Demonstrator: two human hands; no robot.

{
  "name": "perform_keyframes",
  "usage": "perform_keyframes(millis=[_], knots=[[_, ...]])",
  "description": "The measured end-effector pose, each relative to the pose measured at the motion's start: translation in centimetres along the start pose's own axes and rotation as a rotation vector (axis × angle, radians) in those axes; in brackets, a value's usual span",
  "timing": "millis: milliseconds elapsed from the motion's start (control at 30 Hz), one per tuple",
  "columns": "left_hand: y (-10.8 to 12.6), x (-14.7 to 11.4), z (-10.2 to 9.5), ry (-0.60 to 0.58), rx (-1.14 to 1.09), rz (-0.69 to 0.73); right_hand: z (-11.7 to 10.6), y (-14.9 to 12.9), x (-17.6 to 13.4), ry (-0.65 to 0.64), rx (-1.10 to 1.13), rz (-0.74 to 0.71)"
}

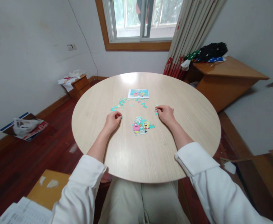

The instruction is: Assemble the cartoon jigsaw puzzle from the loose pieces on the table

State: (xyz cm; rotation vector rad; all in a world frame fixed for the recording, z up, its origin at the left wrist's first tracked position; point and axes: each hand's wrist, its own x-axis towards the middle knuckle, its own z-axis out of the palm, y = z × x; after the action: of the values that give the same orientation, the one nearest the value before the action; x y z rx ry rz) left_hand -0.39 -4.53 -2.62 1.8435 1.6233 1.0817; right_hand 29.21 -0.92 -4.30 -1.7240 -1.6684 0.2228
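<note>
A partly joined jigsaw puzzle (141, 125) of cartoon figures lies flat on the round table (136, 158), between my hands. To its left, my left hand (113, 120) is closed in a pinch, a bit of a teal puzzle piece (122, 117) showing at the fingertips. My right hand (166, 114) is also pinched closed, right of the puzzle. Its fingertips are at a small group of puzzle pieces (156, 112), and what they grip is mostly hidden. Loose puzzle pieces (122, 101) form an arc beyond the puzzle, below a printed reference picture (138, 93).
A wooden desk (229, 70) with a pile of dark and spotted cloth (212, 52) stands at the back right, by the curtain (190, 31). Left of the table are a small wooden cabinet (81, 84) and a flat board with a plastic bag (25, 126) on the floor.
</note>
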Motion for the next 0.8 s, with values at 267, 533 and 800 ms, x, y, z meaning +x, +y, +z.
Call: perform_keyframes(millis=[267, 533, 800], knots=[[-0.1, 0.1, 0.0, -0.001, 0.021, 0.003, 0.0, -0.9, -0.3, 0.041, -0.026, -0.040], [0.3, -0.1, -0.3, 0.020, 0.097, -0.002, 1.3, -3.2, 0.1, 0.035, -0.094, -0.258], [0.2, -0.2, -0.3, 0.029, 0.113, 0.014, 2.7, -4.4, 2.4, -0.076, -0.162, -0.426]])
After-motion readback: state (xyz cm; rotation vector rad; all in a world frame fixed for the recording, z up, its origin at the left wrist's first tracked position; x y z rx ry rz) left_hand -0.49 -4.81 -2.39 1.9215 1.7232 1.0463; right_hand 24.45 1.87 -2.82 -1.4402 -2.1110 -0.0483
